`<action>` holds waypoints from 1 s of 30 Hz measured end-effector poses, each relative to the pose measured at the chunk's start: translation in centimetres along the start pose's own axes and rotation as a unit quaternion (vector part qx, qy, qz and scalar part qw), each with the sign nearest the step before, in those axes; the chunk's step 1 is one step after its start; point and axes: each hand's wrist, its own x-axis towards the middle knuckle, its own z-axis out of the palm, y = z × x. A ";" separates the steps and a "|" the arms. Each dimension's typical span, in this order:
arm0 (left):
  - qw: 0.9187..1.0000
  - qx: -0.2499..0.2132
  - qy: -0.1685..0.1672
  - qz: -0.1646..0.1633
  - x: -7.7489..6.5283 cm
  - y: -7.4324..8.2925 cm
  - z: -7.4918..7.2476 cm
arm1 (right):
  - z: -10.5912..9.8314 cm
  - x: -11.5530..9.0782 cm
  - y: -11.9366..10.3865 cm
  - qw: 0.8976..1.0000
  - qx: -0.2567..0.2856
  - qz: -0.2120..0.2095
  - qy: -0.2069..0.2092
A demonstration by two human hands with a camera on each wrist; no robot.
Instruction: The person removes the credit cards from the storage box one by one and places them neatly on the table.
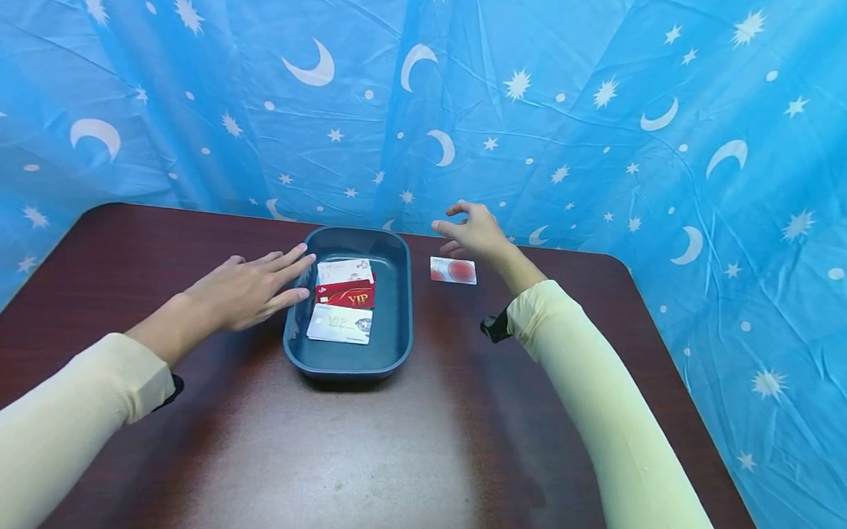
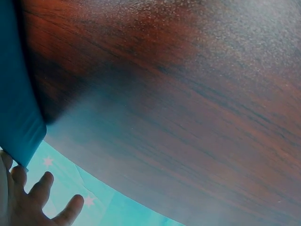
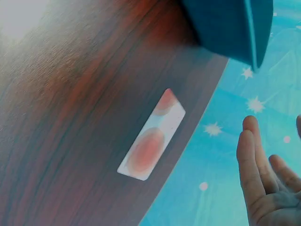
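A dark blue tray stands on the table, holding a stack of overlapping cards: a white card, a red VIP card and a silver-white VIP card. My left hand is at the tray's left side, fingers extended by its rim; the left wrist view shows the fingers spread beside the tray wall. To the right of the tray, a white card with red circles lies flat on the table. Above it hovers my right hand, fingers loosely bent, apart from the card and holding nothing.
The dark wood table has rounded far corners. Behind it and along the right hangs a blue curtain with white moons and stars, close to the table's edge. A black band sits at the right sleeve's cuff.
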 end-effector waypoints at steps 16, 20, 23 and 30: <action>1.000 0.006 0.004 0.001 -0.1 0.2 -0.1 | 4.8 0.0 -3.7 0.991 0.013 -0.037 -0.125; 1.000 0.005 0.002 0.001 0.0 0.2 -0.1 | 5.5 -0.1 -4.2 0.988 -0.007 -0.010 -0.152; 1.000 0.006 0.001 0.002 0.0 0.2 -0.2 | 5.9 -0.1 -4.5 0.984 -0.033 0.012 -0.175; 1.000 0.012 -0.003 0.002 0.1 0.0 -0.1 | 6.9 0.0 -5.2 0.968 -0.062 0.057 -0.237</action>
